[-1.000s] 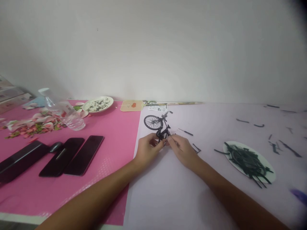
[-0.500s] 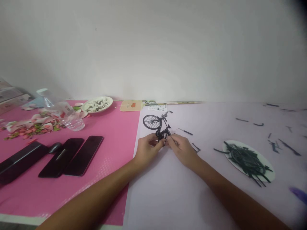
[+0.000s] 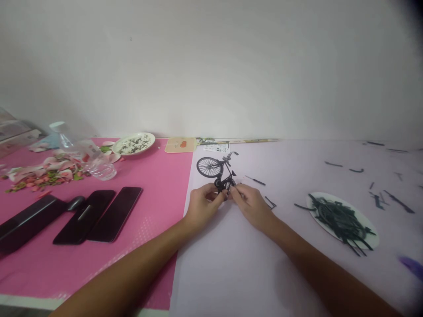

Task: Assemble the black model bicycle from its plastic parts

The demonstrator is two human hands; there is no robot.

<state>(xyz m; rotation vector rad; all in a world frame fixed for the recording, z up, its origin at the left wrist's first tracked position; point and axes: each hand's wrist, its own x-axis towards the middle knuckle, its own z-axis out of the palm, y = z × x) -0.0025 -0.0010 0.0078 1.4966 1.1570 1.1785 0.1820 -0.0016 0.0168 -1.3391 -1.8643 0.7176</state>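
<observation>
A small black model bicycle (image 3: 210,167) is held above the white sheet, its spoked wheel towards the left and its handlebar at the top. My left hand (image 3: 205,203) pinches the lower part of the bicycle between thumb and fingers. From the right, my right hand (image 3: 248,200) has its fingertips closed on the bicycle's near end, close to the left fingertips. The fingers hide that end of the model. A thin dark screwdriver (image 3: 258,181) lies behind my right hand, and a bent black piece (image 3: 270,202) lies just right of it.
At right, a white plate (image 3: 375,241) holds black strips, with loose black parts (image 3: 398,201) beyond. On the pink mat (image 3: 155,246) are two phones (image 3: 115,214), a black object (image 3: 31,224), a tilted bottle (image 3: 82,149), petals (image 3: 49,172) and a plate of bits (image 3: 135,144).
</observation>
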